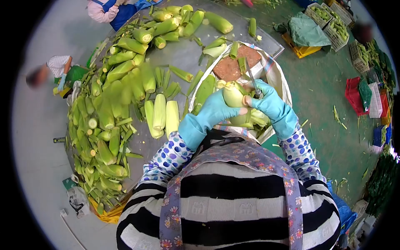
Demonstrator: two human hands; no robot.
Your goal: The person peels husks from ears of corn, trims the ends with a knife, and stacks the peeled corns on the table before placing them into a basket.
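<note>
My left hand (211, 111), in a blue-green glove with bare fingertips, is wrapped round the left side of a green corn ear (234, 95). On the ear's right side, my right hand (268, 104) is closed round the handle of a knife (251, 74), its blade pointing up and away. The ear is held above an open white sack (285, 85) with husks inside. A brown block (237, 63) lies at the sack's far side. Left of my left hand, trimmed pale ears (159, 111) lie side by side on the metal table (146, 152).
A large heap of unhusked corn (112, 96) covers the table's left and far sides. Two people (59, 66) are beyond the table's left and far edges. Crates (336, 33), a red basket (354, 95) and a green cloth (307, 31) stand on the floor at right.
</note>
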